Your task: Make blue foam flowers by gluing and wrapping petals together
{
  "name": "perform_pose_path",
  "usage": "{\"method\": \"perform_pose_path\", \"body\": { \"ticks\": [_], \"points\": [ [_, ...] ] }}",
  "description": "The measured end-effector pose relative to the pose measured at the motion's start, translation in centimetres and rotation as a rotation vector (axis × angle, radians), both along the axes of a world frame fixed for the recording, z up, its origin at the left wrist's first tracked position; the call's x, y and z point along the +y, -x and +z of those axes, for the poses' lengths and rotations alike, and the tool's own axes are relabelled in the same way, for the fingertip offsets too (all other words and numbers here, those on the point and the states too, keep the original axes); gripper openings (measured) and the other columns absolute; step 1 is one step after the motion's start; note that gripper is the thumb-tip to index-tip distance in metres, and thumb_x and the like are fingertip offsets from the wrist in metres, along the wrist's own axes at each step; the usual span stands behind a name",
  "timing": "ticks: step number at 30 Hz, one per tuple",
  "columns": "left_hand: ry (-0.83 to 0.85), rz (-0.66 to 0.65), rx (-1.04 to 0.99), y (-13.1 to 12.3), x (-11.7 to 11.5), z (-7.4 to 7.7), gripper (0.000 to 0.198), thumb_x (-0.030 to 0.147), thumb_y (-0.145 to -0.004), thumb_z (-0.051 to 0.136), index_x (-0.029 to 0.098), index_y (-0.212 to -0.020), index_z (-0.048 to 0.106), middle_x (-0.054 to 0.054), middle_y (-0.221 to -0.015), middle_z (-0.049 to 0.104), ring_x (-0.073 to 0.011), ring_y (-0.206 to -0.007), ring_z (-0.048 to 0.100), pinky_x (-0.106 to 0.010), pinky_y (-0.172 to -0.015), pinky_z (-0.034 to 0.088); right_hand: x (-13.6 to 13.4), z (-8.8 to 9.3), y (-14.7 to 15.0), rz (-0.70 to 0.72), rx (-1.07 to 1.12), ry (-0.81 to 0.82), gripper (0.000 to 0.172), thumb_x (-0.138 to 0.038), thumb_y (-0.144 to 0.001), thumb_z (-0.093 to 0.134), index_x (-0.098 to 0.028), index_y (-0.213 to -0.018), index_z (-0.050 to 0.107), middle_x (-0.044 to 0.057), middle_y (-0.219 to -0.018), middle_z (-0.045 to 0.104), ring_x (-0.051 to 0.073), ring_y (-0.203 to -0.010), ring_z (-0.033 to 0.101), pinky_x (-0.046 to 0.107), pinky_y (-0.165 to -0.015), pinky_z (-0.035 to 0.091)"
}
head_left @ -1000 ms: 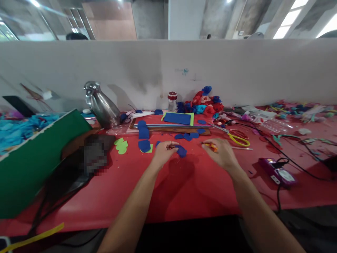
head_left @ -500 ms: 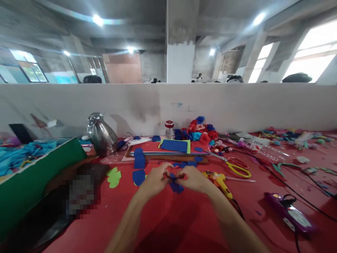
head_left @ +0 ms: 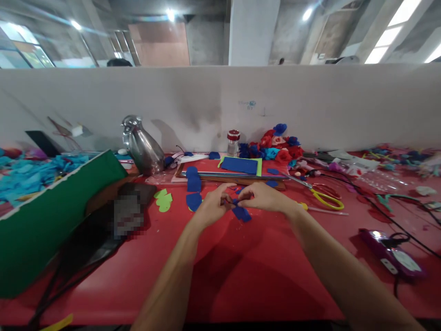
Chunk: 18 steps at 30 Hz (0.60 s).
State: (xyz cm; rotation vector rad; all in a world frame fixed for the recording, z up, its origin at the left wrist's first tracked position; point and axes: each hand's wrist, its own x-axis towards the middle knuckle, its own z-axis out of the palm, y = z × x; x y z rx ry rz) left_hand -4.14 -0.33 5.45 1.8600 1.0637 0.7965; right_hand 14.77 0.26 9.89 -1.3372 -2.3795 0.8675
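My left hand (head_left: 211, 207) and my right hand (head_left: 263, 197) meet over the red table (head_left: 241, 276), both pinched on a small blue foam piece (head_left: 240, 211) that hangs between the fingertips. Loose blue foam petals (head_left: 193, 185) lie just beyond the left hand, on and beside a stack of coloured foam sheets (head_left: 241, 166). Green leaf cut-outs (head_left: 164, 200) lie to the left of the hands.
Yellow-handled scissors (head_left: 324, 195) lie right of my hands, a purple device with black cables (head_left: 392, 257) further right. A metal jug (head_left: 143, 147), a glass jar (head_left: 233, 141) and finished foam flowers (head_left: 275, 146) stand by the white partition. A green board (head_left: 51, 207) leans at left.
My right hand left the orange-and-yellow tool on the table and came to the left hand; both now pinch the blue piece. The camera tilted up, then back down.
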Motion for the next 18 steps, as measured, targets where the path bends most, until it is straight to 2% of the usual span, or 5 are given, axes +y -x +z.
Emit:
{"method": "perform_pose_path", "body": {
  "ticks": [4,7,11,14,18],
  "points": [
    [-0.016,0.008,-0.043,0.3,0.0,0.0,0.056,0.011,-0.072,0.058,0.021,-0.126,0.048,0.002,-0.07,0.062,-0.012,-0.066,0.058,-0.024,-0.066,0.044,0.6,0.3,0.6,0.055,-0.004,0.05,0.02,-0.03,-0.071,0.058,-0.019,-0.073,0.074,0.0,-0.065,0.069,0.014,-0.061,0.059,0.024,-0.057,0.039],
    [-0.029,0.067,-0.105,0.4,0.4,-0.4,0.053,0.014,-0.072,0.06,0.021,-0.123,0.05,0.002,-0.075,0.062,-0.0105,-0.063,0.055,-0.022,-0.063,0.043,1.5,-0.2,0.9,0.01,0.043,0.046,0.018,-0.031,-0.069,0.06,-0.02,-0.069,0.074,-0.002,-0.061,0.068,0.013,-0.058,0.057,0.024,-0.057,0.04],
    [-0.097,0.426,-0.196,0.8,1.3,-1.3,0.021,0.028,-0.086,0.045,0.018,-0.098,0.058,-0.001,-0.082,0.061,-0.0096,-0.063,0.05,-0.021,-0.059,0.04,4.3,0.3,1.4,-0.258,0.162,0.021,0.012,-0.03,-0.066,0.066,-0.019,-0.065,0.073,-0.002,-0.059,0.066,0.012,-0.058,0.057,0.024,-0.058,0.043],
    [-0.071,0.604,-0.288,1.4,1.9,-1.9,0.028,0.03,-0.091,0.033,0.017,-0.087,0.058,-0.002,-0.08,0.059,-0.0097,-0.063,0.048,-0.02,-0.058,0.039,6.9,4.4,2.8,-0.489,0.295,-0.104,0.008,-0.02,-0.067,0.067,-0.014,-0.066,0.07,-0.001,-0.058,0.064,0.01,-0.058,0.056,0.024,-0.062,0.045],
    [-0.015,0.651,-0.454,2.0,1.9,-1.8,0.027,0.033,-0.09,0.039,0.017,-0.092,0.06,-0.002,-0.079,0.06,-0.0091,-0.06,0.045,-0.021,-0.059,0.04,7.6,12.6,5.2,-0.502,0.512,-0.489,0.021,-0.024,-0.077,0.061,-0.004,-0.08,0.068,-0.001,-0.063,0.062,0.007,-0.063,0.056,0.025,-0.068,0.042]
  ]
}}
